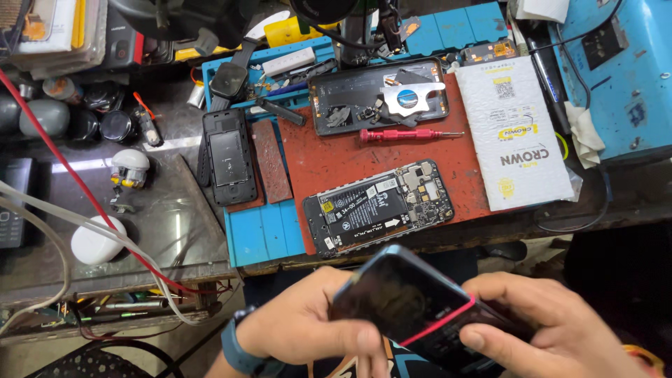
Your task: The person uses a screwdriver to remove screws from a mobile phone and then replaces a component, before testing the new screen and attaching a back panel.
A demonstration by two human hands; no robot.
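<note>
Cluttered repair bench (175, 231), both hands (308, 325) gripping dark red-edged phone (406, 304), opened phone (378, 206) beyond

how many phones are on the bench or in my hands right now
4: opened phone on the red mat, back shell behind it, small phone on the blue mat, red-edged phone in both hands. Clutter may hide more.

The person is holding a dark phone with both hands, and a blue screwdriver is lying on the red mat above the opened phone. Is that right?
Not quite. The screwdriver is red, not blue, as the head view shows. The rest holds: the left hand and right hand both hold the dark phone, and the screwdriver lies on the red mat above the opened phone.
</note>
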